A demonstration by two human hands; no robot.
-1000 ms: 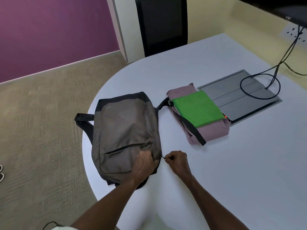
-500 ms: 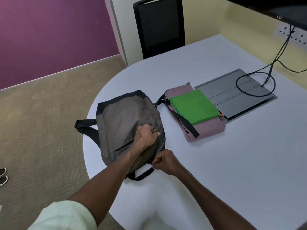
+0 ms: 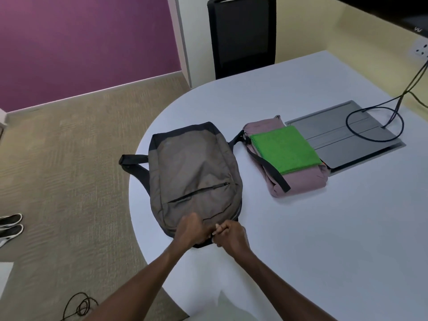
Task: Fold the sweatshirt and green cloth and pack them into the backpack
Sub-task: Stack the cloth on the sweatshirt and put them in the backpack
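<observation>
A grey-brown backpack (image 3: 194, 172) lies flat on the white table (image 3: 324, 228), its front pocket zip facing up. One black strap (image 3: 271, 167) trails right across a folded pink sweatshirt (image 3: 301, 181). A folded green cloth (image 3: 283, 149) rests on top of the sweatshirt. My left hand (image 3: 190, 230) grips the backpack's near top edge. My right hand (image 3: 229, 235) sits right beside it, fingers pinched at the same edge, apparently on the zip; the pull itself is hidden.
A grey cable hatch (image 3: 342, 137) with a looped black cable (image 3: 375, 121) lies behind the clothes. A black chair (image 3: 240, 35) stands at the table's far side. Shoes (image 3: 10, 225) and a cable (image 3: 78, 306) lie on the carpet to the left.
The backpack was lifted and turned half a second ago and now lies flat again. Both hands have come together at its near edge.
</observation>
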